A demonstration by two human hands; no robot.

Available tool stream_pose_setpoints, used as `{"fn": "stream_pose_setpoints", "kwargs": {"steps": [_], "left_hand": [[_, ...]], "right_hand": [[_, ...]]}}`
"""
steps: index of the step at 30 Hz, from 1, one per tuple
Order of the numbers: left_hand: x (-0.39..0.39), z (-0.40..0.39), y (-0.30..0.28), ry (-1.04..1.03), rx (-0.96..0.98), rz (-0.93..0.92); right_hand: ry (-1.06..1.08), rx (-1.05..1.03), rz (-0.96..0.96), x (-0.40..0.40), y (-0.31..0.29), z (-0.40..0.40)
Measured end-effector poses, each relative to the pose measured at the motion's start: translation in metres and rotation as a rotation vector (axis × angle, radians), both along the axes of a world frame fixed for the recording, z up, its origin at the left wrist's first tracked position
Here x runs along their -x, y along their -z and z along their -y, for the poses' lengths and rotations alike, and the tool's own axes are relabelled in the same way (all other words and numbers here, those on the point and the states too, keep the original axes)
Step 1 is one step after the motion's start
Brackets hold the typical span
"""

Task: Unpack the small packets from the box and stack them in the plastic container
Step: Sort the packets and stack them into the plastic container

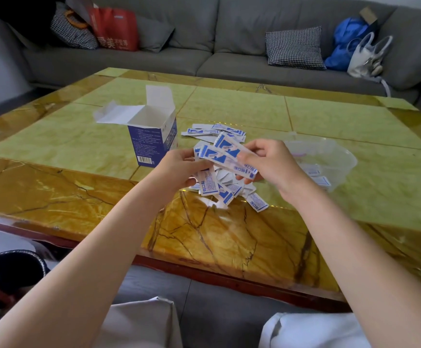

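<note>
Head view: both hands [229, 164] around blue-white packets [225, 153] marked "创口贴".

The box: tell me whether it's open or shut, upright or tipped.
Open and upright. The box stands on the table with its top flaps folded back, showing a white interior.

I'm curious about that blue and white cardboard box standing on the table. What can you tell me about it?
The blue and white cardboard box stands upright on the green and amber stone-look table, left of the loose pile of small blue and white packets. Its top flaps are open, showing a white inside. The near side carries fine white print and a barcode at the bottom. Neither hand touches it.
</note>
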State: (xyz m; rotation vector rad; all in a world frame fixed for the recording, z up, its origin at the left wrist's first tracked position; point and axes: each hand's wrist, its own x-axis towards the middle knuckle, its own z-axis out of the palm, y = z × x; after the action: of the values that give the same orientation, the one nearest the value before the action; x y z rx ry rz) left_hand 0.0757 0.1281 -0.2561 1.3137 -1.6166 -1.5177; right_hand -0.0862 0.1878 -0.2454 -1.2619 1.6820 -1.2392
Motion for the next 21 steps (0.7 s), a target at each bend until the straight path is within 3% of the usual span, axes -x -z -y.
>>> {"fn": "stream_pose_setpoints", "kwargs": {"steps": [5, 13, 21], "left_hand": [[-0.0020, 0.0032, 0.0019, -0.021, -0.004, 0.015], [-0.0033, 0.0043, 0.0022, -0.049, -0.024, 0.029], [-0.0066, 0.0065, 0.0016, -0.068, -0.054, 0.100]], "right_hand": [[-0.016, -0.019, -0.013, -0.0015, 0.0002, -0.0006], [0.254, 0.106, -0.049, 0.0063, 0.0033, 0.0043], [0.226, 0.024, -0.146, 0.0061, 0.0038, 0.0053]]}}
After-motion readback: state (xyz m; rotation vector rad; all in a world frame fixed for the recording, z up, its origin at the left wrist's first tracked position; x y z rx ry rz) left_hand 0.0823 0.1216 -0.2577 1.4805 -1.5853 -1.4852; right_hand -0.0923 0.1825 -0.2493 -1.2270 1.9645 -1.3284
